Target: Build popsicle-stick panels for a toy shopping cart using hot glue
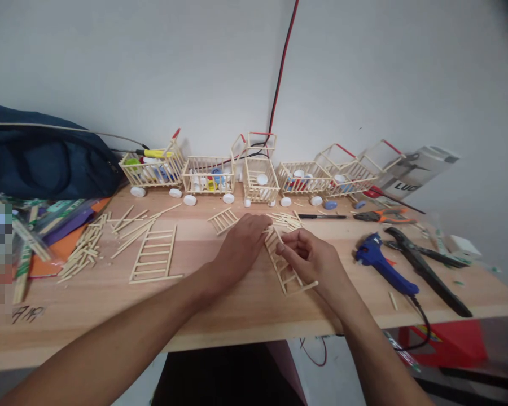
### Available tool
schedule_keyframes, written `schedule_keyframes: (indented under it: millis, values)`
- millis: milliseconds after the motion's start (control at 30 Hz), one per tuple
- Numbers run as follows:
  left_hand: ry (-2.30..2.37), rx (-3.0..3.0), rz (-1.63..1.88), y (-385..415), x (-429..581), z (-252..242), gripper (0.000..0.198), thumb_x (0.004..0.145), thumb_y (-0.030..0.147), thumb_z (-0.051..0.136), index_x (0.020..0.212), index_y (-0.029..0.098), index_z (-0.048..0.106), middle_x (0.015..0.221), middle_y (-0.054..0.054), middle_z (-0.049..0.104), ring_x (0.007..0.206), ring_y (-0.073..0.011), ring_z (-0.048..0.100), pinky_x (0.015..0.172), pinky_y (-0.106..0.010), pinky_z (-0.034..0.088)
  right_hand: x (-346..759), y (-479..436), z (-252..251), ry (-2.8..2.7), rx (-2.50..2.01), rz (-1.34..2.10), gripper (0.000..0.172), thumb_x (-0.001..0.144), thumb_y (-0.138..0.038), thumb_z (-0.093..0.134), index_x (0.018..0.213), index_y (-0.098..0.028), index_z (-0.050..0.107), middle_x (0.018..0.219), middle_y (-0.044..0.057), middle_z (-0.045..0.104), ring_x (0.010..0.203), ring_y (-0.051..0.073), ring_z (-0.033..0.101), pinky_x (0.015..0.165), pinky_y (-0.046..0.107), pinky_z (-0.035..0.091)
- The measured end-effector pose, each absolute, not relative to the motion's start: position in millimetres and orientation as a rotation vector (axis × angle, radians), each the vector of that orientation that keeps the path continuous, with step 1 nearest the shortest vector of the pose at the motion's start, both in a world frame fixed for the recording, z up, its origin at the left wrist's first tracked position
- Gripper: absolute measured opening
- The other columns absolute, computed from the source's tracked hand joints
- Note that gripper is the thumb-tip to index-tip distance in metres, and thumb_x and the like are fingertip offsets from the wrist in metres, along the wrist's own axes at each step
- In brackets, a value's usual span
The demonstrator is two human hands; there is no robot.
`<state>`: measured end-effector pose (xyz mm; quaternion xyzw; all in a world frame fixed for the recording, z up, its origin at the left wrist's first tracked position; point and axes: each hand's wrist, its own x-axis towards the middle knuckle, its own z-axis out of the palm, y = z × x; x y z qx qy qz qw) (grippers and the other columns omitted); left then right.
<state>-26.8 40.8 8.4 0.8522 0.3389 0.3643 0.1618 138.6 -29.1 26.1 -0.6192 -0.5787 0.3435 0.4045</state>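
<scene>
A small ladder-like frame of thin wooden sticks (284, 270) lies tilted on the wooden table (237, 304) in front of me. My right hand (311, 258) is closed in a pinch on its upper side rail. My left hand (242, 243) rests palm down, fingers curled, its fingertips touching the frame's far end and a small heap of loose sticks (285, 220). A bigger stick ladder (156, 256) and a smaller one (222, 219) lie to the left.
Several stick carts with bottle-cap wheels (260, 177) line the wall. A blue glue gun (383, 264), black pliers (427, 270) and orange-handled pliers (383, 216) lie right. Loose sticks (84, 248), packets and a dark blue bag (42, 152) sit left.
</scene>
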Motion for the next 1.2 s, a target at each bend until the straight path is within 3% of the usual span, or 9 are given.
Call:
schedule_keyframes:
  millis: [467, 733, 1000, 1200]
  values:
    - [0.995, 2.460, 1.023, 42, -25, 8, 0.020, 0.091, 0.011, 0.045, 0.103, 0.018, 0.060, 0.099, -0.004, 0.065, 0.097, -0.0181, 0.058, 0.090, -0.035, 0.048, 147, -26, 26, -1.692, -1.614, 0.658, 0.027, 0.086, -0.044, 0.056, 0.073, -0.021, 0.059, 0.057, -0.003, 0.051, 0.051, 0.011, 0.049, 0.049, 0.023, 0.041]
    - [0.892, 2.402, 1.010, 42, -30, 14, 0.033, 0.085, 0.011, 0.052, 0.118, 0.017, 0.058, 0.109, -0.007, 0.066, 0.105, -0.0202, 0.058, 0.094, -0.036, 0.047, 146, -27, 32, -1.702, -1.641, 0.620, 0.025, 0.085, -0.041, 0.057, 0.071, -0.020, 0.056, 0.059, -0.002, 0.055, 0.052, 0.010, 0.047, 0.050, 0.023, 0.036]
    - [0.898, 2.317, 0.988, 40, -38, 18, 0.056, 0.072, 0.001, 0.051, 0.125, 0.017, 0.052, 0.118, -0.008, 0.062, 0.106, -0.0196, 0.057, 0.095, -0.036, 0.046, 147, -27, 34, -1.657, -1.628, 0.683, 0.027, 0.085, -0.044, 0.058, 0.075, -0.019, 0.059, 0.061, 0.000, 0.059, 0.054, 0.012, 0.053, 0.050, 0.023, 0.041]
    - [1.040, 2.234, 0.960, 41, -40, 21, 0.049, 0.072, 0.007, 0.059, 0.120, 0.016, 0.054, 0.102, -0.005, 0.062, 0.095, -0.0176, 0.058, 0.085, -0.032, 0.048, 147, -27, 34, -1.623, -1.624, 0.719, 0.024, 0.084, -0.042, 0.059, 0.075, -0.019, 0.059, 0.062, -0.001, 0.059, 0.054, 0.012, 0.055, 0.051, 0.023, 0.042]
